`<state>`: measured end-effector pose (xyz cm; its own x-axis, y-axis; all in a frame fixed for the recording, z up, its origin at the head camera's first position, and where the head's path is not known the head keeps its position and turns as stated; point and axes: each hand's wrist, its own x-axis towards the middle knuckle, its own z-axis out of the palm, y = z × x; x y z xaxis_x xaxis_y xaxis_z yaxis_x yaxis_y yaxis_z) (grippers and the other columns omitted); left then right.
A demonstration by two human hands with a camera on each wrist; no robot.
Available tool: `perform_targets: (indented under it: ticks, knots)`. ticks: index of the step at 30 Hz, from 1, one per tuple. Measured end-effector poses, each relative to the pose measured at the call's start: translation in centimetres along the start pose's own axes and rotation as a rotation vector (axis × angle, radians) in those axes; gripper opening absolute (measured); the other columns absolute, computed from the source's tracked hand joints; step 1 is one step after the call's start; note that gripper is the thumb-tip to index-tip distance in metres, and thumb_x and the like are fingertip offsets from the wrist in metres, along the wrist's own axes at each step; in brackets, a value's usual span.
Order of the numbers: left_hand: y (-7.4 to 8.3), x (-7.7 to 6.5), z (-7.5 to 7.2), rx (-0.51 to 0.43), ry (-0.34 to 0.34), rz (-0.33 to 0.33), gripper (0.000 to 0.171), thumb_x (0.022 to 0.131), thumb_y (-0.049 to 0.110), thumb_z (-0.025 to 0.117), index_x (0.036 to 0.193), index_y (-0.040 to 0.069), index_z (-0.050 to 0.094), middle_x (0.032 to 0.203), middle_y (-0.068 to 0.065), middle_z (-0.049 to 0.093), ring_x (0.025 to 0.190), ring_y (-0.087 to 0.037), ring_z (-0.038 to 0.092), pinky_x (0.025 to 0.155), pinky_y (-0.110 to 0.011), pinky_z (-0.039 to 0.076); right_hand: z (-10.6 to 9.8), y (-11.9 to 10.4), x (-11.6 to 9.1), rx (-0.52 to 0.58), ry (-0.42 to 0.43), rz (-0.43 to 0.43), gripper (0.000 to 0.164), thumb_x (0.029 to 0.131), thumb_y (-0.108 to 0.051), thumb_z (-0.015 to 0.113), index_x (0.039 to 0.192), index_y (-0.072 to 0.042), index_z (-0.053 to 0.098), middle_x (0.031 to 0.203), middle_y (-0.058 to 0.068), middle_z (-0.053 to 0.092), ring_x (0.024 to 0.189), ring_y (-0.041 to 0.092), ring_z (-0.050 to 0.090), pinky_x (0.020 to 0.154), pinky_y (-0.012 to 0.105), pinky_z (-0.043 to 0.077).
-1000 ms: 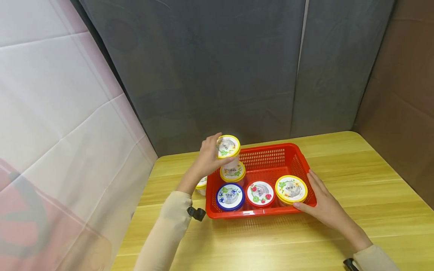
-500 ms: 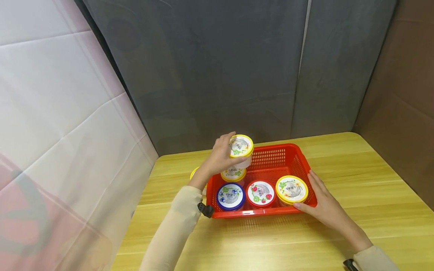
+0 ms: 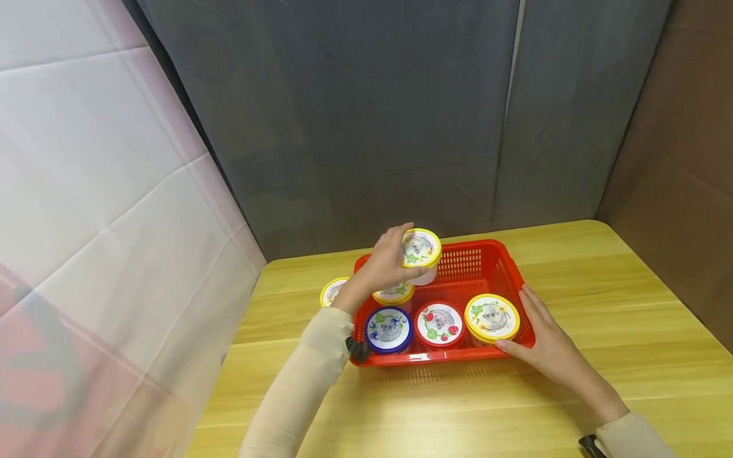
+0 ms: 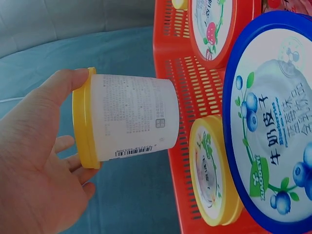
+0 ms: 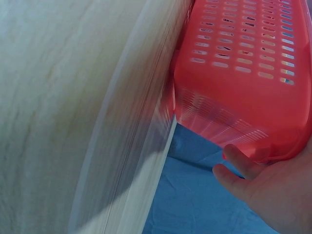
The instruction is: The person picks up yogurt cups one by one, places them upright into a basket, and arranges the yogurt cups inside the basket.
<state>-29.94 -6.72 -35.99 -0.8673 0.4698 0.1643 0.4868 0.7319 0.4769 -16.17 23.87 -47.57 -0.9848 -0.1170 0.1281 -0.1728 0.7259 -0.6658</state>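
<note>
My left hand grips a white tub with a yellow lid by its lid, thumb and fingers on opposite sides. In the left wrist view the tub's printed side and barcode show. The tub is over the back left of a red basket. My right hand holds the basket's front right corner, thumb by the front rim and fingers along the right side. Inside the basket sit a blue-lidded tub, a red-lidded tub and a yellow-lidded tub; another yellow-lidded tub is partly behind my left hand.
Left of the basket, one more yellow-lidded tub stands on the wooden table, partly covered by my left wrist. A dark grey partition rises behind the table. A pale wall panel is on the left, a brown one on the right.
My left hand has carried the held tub rightward, farther over the basket. The tub on the table now shows more from behind my wrist. My right hand has stayed at the basket corner.
</note>
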Motion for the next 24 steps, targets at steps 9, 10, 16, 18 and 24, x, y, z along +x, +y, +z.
perform_targets:
  ticks: [9,10,16,18,24]
  knots:
    - [0.4,0.1,0.7,0.005,-0.022,-0.006,0.095,0.081,0.041,0.079,0.155,0.016,0.025,0.153,-0.011,0.039,0.137,-0.03,0.042,0.113,-0.049,0.042,0.1,-0.4,-0.3,0.002,0.003,-0.005,0.119,0.079,-0.06,0.074,0.16,-0.008,0.004,0.169,0.013,0.003,0.142,0.055,0.028,0.1,0.078,0.034]
    - [0.5,0.1,0.8,0.005,-0.024,-0.012,0.096,0.08,0.041,0.079,0.155,0.016,0.025,0.153,-0.011,0.039,0.137,-0.03,0.042,0.114,-0.049,0.042,0.1,-0.4,-0.3,0.001,0.004,-0.006,0.119,0.079,-0.06,0.074,0.16,-0.008,0.004,0.168,0.013,0.003,0.142,0.055,0.028,0.1,0.077,0.034]
    - [0.7,0.2,1.3,0.016,-0.053,-0.038,0.096,0.081,0.043,0.079,0.155,0.018,0.025,0.154,-0.008,0.038,0.139,-0.028,0.041,0.116,-0.048,0.04,0.1,-0.4,-0.3,-0.001,0.006,-0.006,0.119,0.079,-0.06,0.075,0.16,-0.008,0.005,0.168,0.014,0.004,0.142,0.054,0.028,0.101,0.077,0.035]
    - [0.7,0.2,1.4,0.022,-0.063,-0.04,0.096,0.081,0.044,0.079,0.156,0.018,0.025,0.154,-0.007,0.039,0.139,-0.028,0.041,0.116,-0.047,0.04,0.1,-0.4,-0.4,0.001,0.006,-0.005,0.119,0.079,-0.059,0.075,0.16,-0.008,0.005,0.168,0.013,0.004,0.142,0.054,0.028,0.1,0.077,0.035]
    - [0.7,0.3,1.9,0.02,-0.084,-0.024,0.096,0.081,0.043,0.079,0.155,0.015,0.026,0.154,-0.009,0.04,0.138,-0.027,0.041,0.118,-0.047,0.036,0.1,-0.5,-0.5,0.004,0.006,-0.003,0.118,0.079,-0.057,0.076,0.16,-0.007,0.006,0.168,0.014,0.005,0.142,0.054,0.029,0.1,0.077,0.035]
